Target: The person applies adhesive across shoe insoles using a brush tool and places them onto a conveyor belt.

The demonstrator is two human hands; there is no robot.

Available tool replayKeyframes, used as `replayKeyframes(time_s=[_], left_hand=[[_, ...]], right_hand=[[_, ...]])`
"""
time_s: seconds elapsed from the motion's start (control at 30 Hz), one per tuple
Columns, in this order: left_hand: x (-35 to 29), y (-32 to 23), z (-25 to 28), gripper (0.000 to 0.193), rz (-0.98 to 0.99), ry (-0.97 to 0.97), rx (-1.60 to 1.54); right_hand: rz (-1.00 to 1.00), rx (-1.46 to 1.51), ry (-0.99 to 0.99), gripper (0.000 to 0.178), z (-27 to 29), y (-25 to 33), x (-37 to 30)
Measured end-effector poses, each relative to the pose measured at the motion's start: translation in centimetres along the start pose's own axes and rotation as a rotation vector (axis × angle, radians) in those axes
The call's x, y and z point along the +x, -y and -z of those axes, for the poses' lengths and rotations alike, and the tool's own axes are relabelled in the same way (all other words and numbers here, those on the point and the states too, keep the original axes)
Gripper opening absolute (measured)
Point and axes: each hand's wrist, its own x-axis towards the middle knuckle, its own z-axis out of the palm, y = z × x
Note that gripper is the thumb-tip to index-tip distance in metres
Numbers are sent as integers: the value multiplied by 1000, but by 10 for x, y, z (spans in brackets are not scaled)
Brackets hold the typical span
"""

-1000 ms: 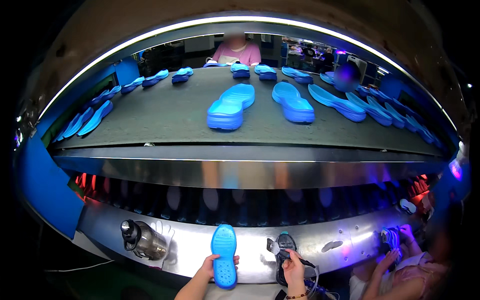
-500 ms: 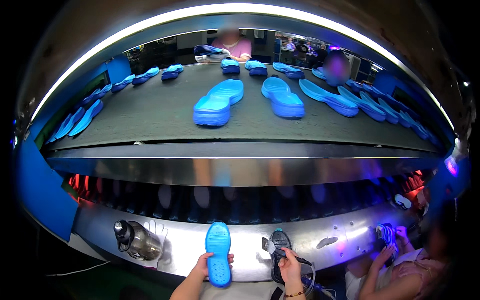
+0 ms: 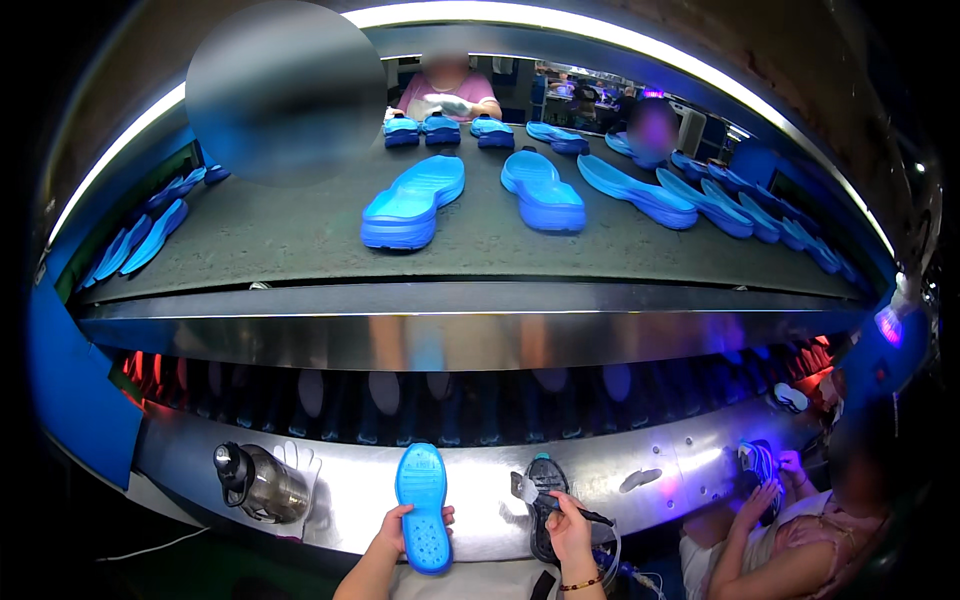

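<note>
A blue shoe sole (image 3: 422, 480) is held upright by my left hand (image 3: 394, 530), its perforated heel end toward me. The thumb lies on its left edge and fingertips show on the right edge. My right hand (image 3: 568, 530) is closed round the dark handle of a brush-like tool (image 3: 545, 500) with a pale, flat head. A thin tube or cord runs from the tool down beside my wrist. Beneath the tool, a black sole-shaped piece (image 3: 541, 535) lies on the metal ledge, partly hidden by my hand.
A dark conveyor belt (image 3: 300, 245) carries several blue soles beyond a steel rail (image 3: 480, 340). A bottle (image 3: 265, 485) and white glove (image 3: 312, 462) stand left. At right a co-worker's hands (image 3: 765, 500) hold a sole. Another person (image 3: 450, 95) is across the belt. A blurred disc covers the upper left.
The view has shifted a little, so things appear further left. One more sole now lies on the belt before the person across. My hands keep nearly the same grip and place.
</note>
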Motion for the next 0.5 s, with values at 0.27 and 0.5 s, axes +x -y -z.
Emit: replayKeyframes(time_s=[0.27, 0.5], left_hand=[[-2, 0, -5, 80, 10, 18, 1], [-4, -8, -12, 76, 85, -43, 38]], right_hand=[[14, -90, 11, 21, -8, 8, 1], [56, -24, -48, 21, 17, -3, 8]])
